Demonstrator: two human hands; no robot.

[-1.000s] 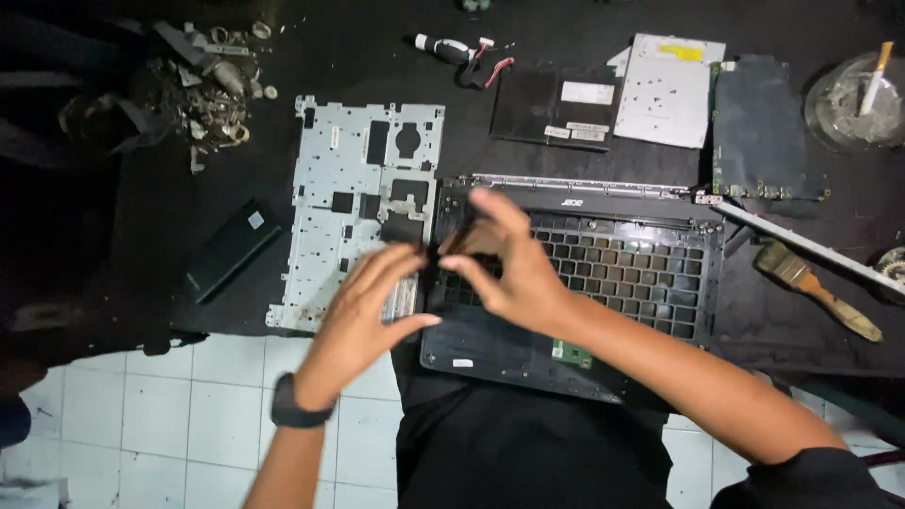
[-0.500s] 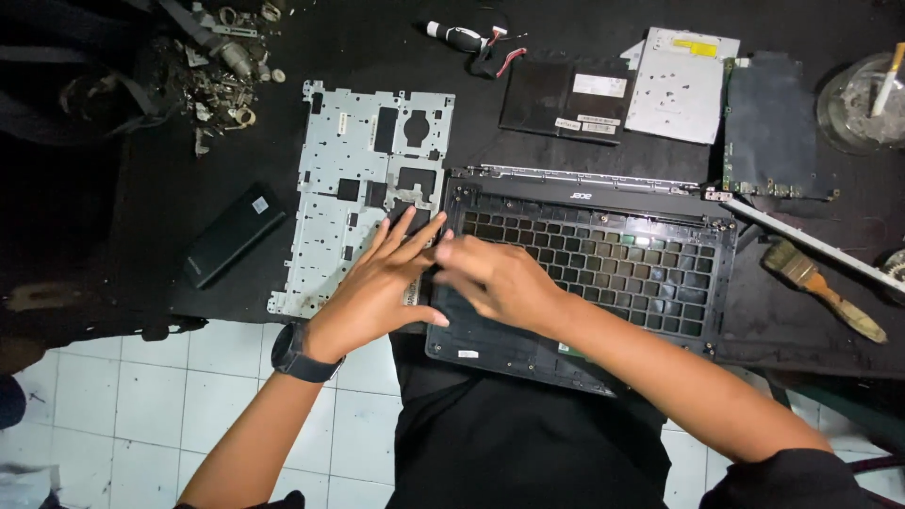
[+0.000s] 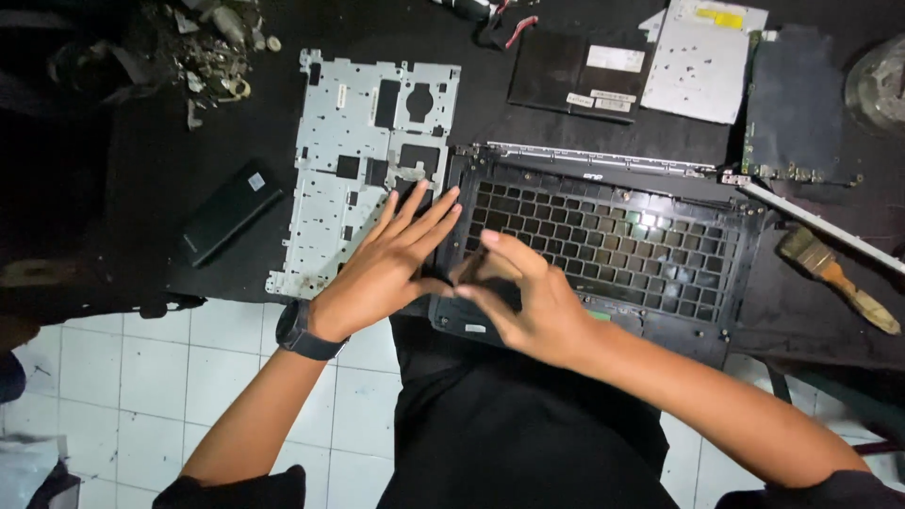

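A black laptop case [image 3: 613, 236] with a bare keyboard grid lies on the black table in front of me. My left hand [image 3: 386, 264], with a dark watch on its wrist, lies flat with spread fingers across the case's left edge and the silver perforated metal plate [image 3: 368, 141] beside it. My right hand [image 3: 523, 306] is curled at the case's front left corner. Its thumb and fingers pinch the case's edge there. What lies under its fingertips is hidden.
A black flat block [image 3: 226, 212] lies left of the plate. Behind the case are a black labelled panel [image 3: 575, 75], a silver drive [image 3: 702, 61] and a circuit board [image 3: 797, 113]. A brush [image 3: 834, 278] lies right, a scrap pile [image 3: 203, 47] far left. White tiled floor [image 3: 123, 377] shows below.
Both hands were raised together over the case's left rear corner. They have come down towards the front left corner, the left hand flattening out and the right curling onto the edge.
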